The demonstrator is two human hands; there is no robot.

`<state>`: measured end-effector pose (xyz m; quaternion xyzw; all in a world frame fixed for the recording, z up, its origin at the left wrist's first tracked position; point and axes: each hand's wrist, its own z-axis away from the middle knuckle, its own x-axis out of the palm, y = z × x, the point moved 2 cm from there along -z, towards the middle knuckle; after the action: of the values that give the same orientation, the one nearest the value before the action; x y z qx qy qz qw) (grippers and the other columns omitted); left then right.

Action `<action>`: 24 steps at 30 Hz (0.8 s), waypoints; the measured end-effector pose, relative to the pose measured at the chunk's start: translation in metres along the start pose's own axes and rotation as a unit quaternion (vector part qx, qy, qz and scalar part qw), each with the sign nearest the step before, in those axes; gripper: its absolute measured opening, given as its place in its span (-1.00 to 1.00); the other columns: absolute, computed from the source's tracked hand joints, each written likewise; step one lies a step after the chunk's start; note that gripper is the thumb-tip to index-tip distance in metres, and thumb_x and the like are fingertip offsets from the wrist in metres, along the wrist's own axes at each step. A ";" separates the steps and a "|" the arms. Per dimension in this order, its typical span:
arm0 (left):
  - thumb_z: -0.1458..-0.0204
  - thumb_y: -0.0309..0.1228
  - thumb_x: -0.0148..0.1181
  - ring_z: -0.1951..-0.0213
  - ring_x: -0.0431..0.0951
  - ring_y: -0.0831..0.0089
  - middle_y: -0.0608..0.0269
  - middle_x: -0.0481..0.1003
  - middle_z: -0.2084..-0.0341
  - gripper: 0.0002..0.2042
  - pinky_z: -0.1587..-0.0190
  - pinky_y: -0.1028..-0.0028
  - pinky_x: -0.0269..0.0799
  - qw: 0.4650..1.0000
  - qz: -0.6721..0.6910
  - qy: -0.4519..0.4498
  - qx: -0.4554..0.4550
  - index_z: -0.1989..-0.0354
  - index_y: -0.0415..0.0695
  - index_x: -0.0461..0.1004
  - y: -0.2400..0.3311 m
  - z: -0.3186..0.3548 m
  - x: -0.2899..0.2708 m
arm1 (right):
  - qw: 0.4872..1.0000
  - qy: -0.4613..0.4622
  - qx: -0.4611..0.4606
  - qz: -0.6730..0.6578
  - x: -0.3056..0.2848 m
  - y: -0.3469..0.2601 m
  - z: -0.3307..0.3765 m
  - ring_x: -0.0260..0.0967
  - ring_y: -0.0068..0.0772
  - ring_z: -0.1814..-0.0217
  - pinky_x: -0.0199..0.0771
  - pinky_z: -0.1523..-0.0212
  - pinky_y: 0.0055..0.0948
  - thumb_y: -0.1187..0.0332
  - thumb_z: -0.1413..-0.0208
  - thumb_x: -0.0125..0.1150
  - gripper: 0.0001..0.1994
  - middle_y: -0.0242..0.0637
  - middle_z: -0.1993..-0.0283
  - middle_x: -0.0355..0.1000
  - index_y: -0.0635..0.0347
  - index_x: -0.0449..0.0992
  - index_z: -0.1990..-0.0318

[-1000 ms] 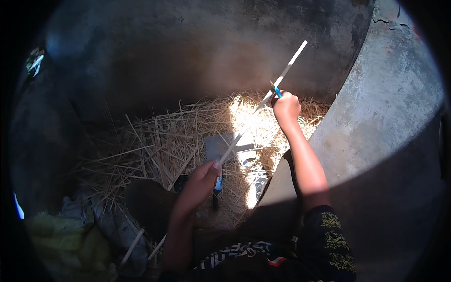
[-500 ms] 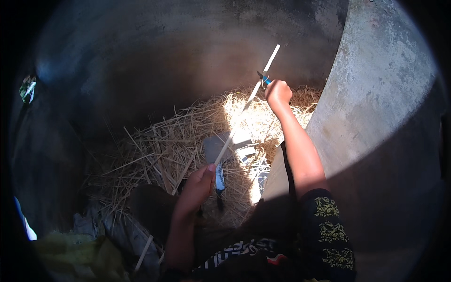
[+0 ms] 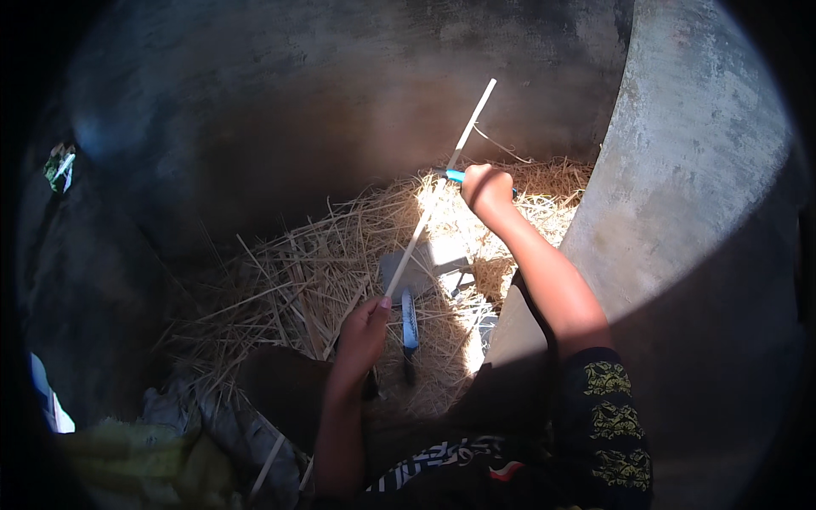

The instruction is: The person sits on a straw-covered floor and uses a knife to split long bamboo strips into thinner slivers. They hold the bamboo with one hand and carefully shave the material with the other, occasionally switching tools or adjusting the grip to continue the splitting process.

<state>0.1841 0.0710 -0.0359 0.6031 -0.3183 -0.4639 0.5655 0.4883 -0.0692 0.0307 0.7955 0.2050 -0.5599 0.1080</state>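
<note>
Nearest, the left grip (image 3: 363,331) is closed tight on the low end of a thin pale stick (image 3: 427,208), with the thumb on top, maybe so the stick can't slip or turn. Just beside it, a tool with a pale blade (image 3: 409,316) lies on the straw (image 3: 297,276), with no hand on it. A gray flat piece (image 3: 403,270) rests past that, under the stick. The stick slants up and away over the straw, which likely leaves plenty of room for both hands. Farther out, the right grip (image 3: 489,191) is wrapped around a small blue tool (image 3: 456,176). The tool sits across the stick and looks to be touching it. A thin curl (image 3: 507,151) hangs off the stick's far part, in front of the dark wall (image 3: 323,119).
</note>
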 end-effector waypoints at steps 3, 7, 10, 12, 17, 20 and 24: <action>-0.33 -0.20 -0.03 0.60 0.20 0.70 0.49 0.25 0.66 -0.68 0.52 0.56 0.13 0.993 -0.064 0.077 0.055 0.39 -0.17 0.42 0.001 -0.014 0.001 | 0.998 0.002 -0.057 -0.036 0.010 -0.035 0.023 0.61 -0.02 0.31 0.61 0.31 -0.17 0.39 0.01 0.12 -0.82 0.04 0.39 0.58 0.24 0.65 0.40; -0.31 -0.22 -0.02 0.60 0.36 0.37 0.18 0.36 0.66 -0.69 0.46 0.35 0.27 0.968 -0.176 0.162 0.080 0.35 -0.21 0.44 0.019 -0.018 0.005 | 0.986 -0.088 -0.139 -0.012 0.009 -0.074 0.053 0.63 -0.15 0.23 0.63 0.25 -0.25 0.42 -0.05 0.11 -0.82 -0.09 0.31 0.61 0.16 0.67 0.32; -0.30 -0.23 -0.02 0.53 0.50 0.08 -0.03 0.45 0.62 -0.73 0.42 0.18 0.34 0.946 -0.258 0.185 0.061 0.30 -0.17 0.45 0.036 -0.005 0.015 | 0.990 -0.069 -0.120 -0.006 0.007 -0.072 0.048 0.62 -0.12 0.22 0.62 0.24 -0.23 0.41 -0.09 0.10 -0.81 -0.09 0.30 0.61 0.15 0.67 0.31; -0.30 -0.23 -0.02 0.48 0.54 -0.02 -0.07 0.48 0.61 -0.75 0.42 0.12 0.36 0.929 -0.312 0.191 0.053 0.28 -0.14 0.45 0.043 0.006 0.023 | 0.998 -0.040 -0.041 -0.028 0.015 -0.051 0.023 0.62 -0.11 0.19 0.62 0.23 -0.23 0.39 -0.11 0.09 -0.81 -0.08 0.28 0.61 0.15 0.67 0.30; -0.29 -0.23 -0.02 0.53 0.56 -0.05 0.01 0.49 0.66 -0.78 0.49 0.07 0.38 0.883 -0.425 0.191 0.057 0.33 -0.07 0.43 0.049 0.029 0.035 | 0.999 0.014 0.021 -0.022 0.026 0.004 -0.016 0.61 -0.05 0.18 0.63 0.21 -0.19 0.43 -0.07 0.08 -0.80 0.03 0.27 0.59 0.22 0.66 0.31; -0.28 -0.22 0.00 0.57 0.55 -0.03 0.06 0.48 0.70 -0.77 0.53 0.06 0.37 0.856 -0.467 0.194 0.105 0.35 -0.07 0.42 0.049 0.042 0.033 | 0.997 0.012 0.069 -0.011 0.027 0.021 -0.020 0.62 -0.09 0.18 0.63 0.25 -0.23 0.41 -0.09 0.09 -0.80 -0.01 0.26 0.60 0.17 0.68 0.30; -0.28 -0.23 0.00 0.56 0.57 -0.01 0.05 0.47 0.71 -0.78 0.52 0.04 0.37 0.863 -0.457 0.186 0.104 0.34 -0.07 0.43 0.046 0.048 0.033 | 0.993 0.045 0.107 -0.018 0.027 0.031 -0.023 0.62 -0.12 0.18 0.62 0.28 -0.25 0.39 -0.10 0.11 -0.81 -0.08 0.27 0.61 0.13 0.69 0.30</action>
<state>0.1587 0.0151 0.0058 0.8115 0.0580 -0.5137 0.2724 0.5295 -0.0825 0.0114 0.8232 0.1629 -0.5438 0.0031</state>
